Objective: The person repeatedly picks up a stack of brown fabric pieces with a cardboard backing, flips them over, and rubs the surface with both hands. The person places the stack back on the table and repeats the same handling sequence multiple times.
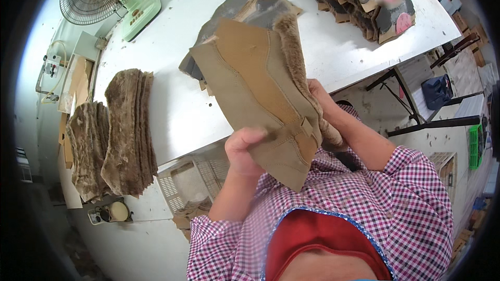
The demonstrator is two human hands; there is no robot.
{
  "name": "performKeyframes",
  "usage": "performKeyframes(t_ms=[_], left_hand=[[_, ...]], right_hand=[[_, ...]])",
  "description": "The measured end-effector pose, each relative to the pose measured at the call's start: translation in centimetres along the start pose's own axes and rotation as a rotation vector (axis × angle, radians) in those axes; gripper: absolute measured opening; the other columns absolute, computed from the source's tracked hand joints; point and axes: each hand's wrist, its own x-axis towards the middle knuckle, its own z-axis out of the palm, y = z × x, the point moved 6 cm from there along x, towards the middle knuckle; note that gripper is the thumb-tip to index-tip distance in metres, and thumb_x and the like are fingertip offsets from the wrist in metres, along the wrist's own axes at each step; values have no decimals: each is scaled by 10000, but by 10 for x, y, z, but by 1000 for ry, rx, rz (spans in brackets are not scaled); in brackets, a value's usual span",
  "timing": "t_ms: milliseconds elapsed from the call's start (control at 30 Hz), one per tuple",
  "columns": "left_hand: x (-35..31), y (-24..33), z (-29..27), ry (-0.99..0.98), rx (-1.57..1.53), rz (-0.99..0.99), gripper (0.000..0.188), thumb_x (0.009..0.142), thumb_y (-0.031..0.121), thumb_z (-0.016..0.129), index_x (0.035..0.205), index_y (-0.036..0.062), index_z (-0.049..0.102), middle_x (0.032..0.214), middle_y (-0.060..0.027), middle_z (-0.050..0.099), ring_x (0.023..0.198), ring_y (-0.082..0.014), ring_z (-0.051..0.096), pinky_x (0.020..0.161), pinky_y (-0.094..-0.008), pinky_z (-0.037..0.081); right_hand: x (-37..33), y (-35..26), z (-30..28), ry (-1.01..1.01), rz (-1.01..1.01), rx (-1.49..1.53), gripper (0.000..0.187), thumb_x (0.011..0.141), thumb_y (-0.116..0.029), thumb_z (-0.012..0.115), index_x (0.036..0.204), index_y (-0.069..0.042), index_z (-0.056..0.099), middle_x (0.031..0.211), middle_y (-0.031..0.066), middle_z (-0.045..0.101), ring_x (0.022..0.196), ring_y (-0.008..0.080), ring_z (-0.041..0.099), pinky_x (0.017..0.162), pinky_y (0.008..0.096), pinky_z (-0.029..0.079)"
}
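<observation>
A tan and olive boot upper with stitched seams, a small strap tab and brown fur along its right edge is held up at the table's front edge. My left hand grips its lower left edge, thumb on top and the other fingers hidden beneath. On the far side of the fur edge, my right hand is closed round the same upper, its fingertips mostly out of sight. Just behind it on the table lie grey-faced boot pieces, partly covered by the upper.
Two stacks of brown fur linings stand at the table's left end. A green fan is at the back left. More grey-faced pieces are heaped at the far right of the white table. Plastic crates sit below.
</observation>
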Motion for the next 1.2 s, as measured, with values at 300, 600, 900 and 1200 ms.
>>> performKeyframes(t_ms=[300, 600, 900, 1200], left_hand=[[1, 8, 16, 100, 238, -11, 650, 755, 156, 501, 1347, -81, 369, 1296, -227, 511, 1168, -362, 538, 1003, -444, 438], [-1, 7, 31, 11, 365, 61, 662, 756, 172, 489, 1348, -94, 359, 1298, -240, 512, 1168, -359, 540, 1025, -445, 422], [-9, 7, 22, 69, 364, -25, 678, 729, 171, 501, 1338, -98, 374, 1289, -229, 526, 1167, -344, 538, 1026, -427, 418], [-5, 0, 26, 40, 443, -41, 678, 722, 196, 486, 1324, -102, 393, 1294, -221, 524, 1186, -335, 521, 1049, -414, 387]], right_hand=[[-3, -1, -34, 121, -37, -318, 250, 885, -124, 631, 1079, 33, 608, 1003, 115, 647, 857, 184, 625, 760, 311, 499], [-74, -106, -8, 270, -730, -580, 164, 816, -33, 677, 964, 11, 620, 891, 103, 623, 752, 210, 641, 657, 296, 525], [-67, -106, -16, 27, -477, -358, 118, 801, -50, 691, 871, 25, 633, 780, 90, 654, 692, 150, 630, 658, 267, 508], [-77, -107, -18, 79, -515, -465, 129, 801, -83, 668, 846, 17, 601, 744, 91, 638, 653, 151, 624, 614, 274, 505]])
